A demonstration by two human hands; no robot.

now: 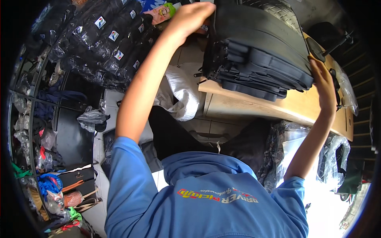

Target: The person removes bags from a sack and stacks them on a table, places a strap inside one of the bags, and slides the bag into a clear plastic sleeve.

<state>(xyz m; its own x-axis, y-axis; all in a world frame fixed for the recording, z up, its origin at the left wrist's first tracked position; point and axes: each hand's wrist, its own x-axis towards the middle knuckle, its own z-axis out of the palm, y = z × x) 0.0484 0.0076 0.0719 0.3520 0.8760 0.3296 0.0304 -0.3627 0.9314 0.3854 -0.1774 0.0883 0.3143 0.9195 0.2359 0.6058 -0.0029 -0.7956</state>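
Observation:
A thick stack of black bags, folded flat in layers with zipper ends hanging on the left, rests on the wooden table and overhangs its near edge. My left hand grips the stack's far left side, its fingertips partly hidden by the bags. On the opposite side my right hand is closed against the stack's right edge, thumb and fingers along the outer layers. The stack sits between both hands.
The wooden table stands ahead on the right. Several plastic-wrapped black bags are piled at the far left. A metal rack with assorted items lines the left. A white sack lies on the floor, and clear plastic packages are at the right.

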